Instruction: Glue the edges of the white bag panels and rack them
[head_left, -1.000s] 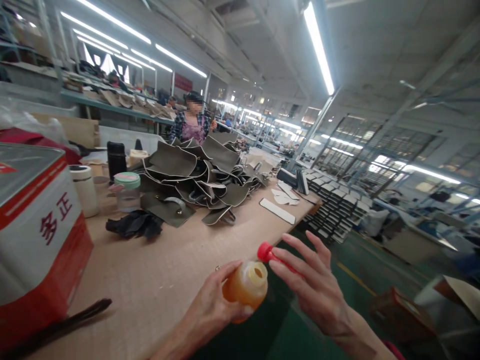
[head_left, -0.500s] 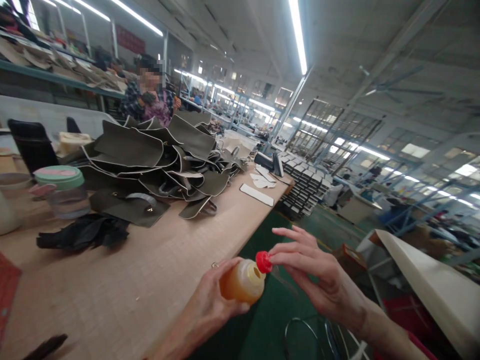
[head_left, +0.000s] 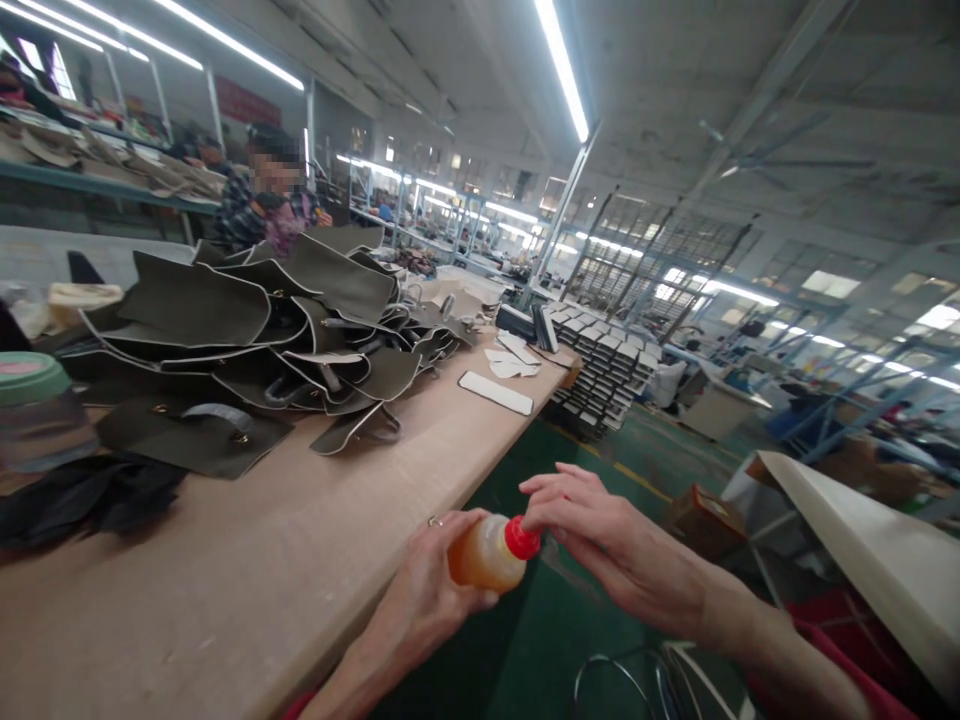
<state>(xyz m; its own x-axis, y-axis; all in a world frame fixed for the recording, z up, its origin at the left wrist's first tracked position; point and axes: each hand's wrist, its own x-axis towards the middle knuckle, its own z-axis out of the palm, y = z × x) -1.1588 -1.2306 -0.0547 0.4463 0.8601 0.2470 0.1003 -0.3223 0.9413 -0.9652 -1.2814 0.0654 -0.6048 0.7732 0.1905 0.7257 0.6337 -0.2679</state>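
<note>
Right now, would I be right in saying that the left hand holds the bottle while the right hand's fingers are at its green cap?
Not quite: the cap is red, not green, as the head view shows. The left hand does hold the bottle, and the right hand's fingers are at the cap.

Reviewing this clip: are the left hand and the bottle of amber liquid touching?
Touching. The head view shows it plainly: the left hand curls around the body of the bottle, with no gap between them.
</note>
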